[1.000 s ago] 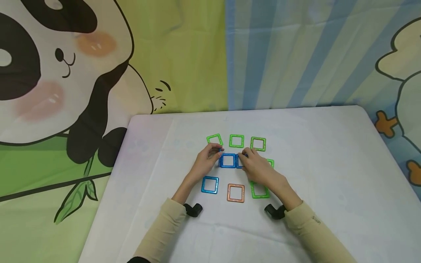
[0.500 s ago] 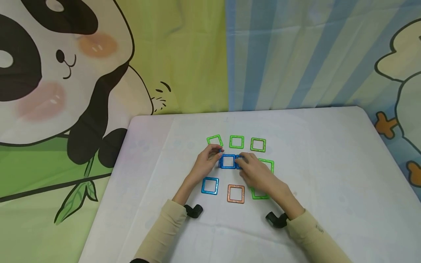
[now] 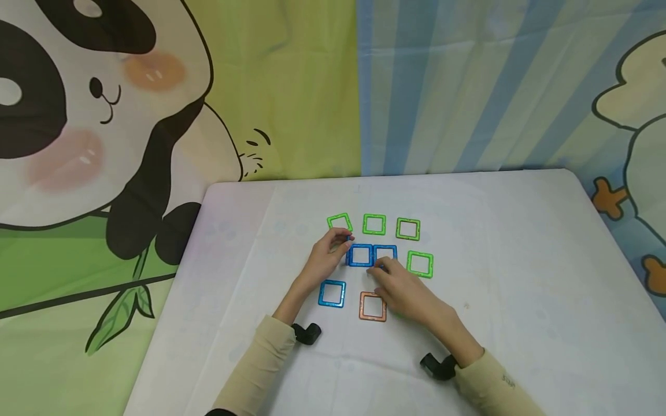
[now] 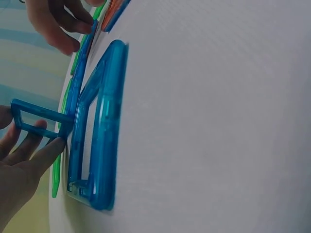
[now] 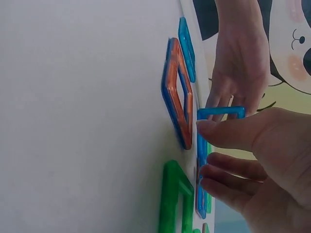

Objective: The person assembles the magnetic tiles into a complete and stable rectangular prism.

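Beside the left end of two flat blue square magnetic tiles, my left hand (image 3: 322, 257) pinches another blue magnetic tile (image 4: 43, 112), which stands upright on edge. The left flat tile (image 3: 361, 264) and the right flat tile (image 3: 385, 247) lie side by side. My right hand (image 3: 406, 292) hovers at their near edge, fingers loosely bent and holding nothing. Its thumb overlaps the blue tiles in the right wrist view. Under that hand is the corner of an orange tile (image 3: 372, 318), with a blue edge beneath it in the right wrist view.
Green tiles (image 3: 374, 233) form a row behind, with another green tile (image 3: 420, 275) at the right. A separate blue tile (image 3: 331, 305) lies at the front left. One green tile (image 5: 168, 204) is hidden by the right arm in the head view. White cloth (image 3: 520, 260) covers the table.
My right hand has drawn back toward me from the right flat blue tile, uncovering it and the green tile at the right. My left hand stays in place with the upright tile.
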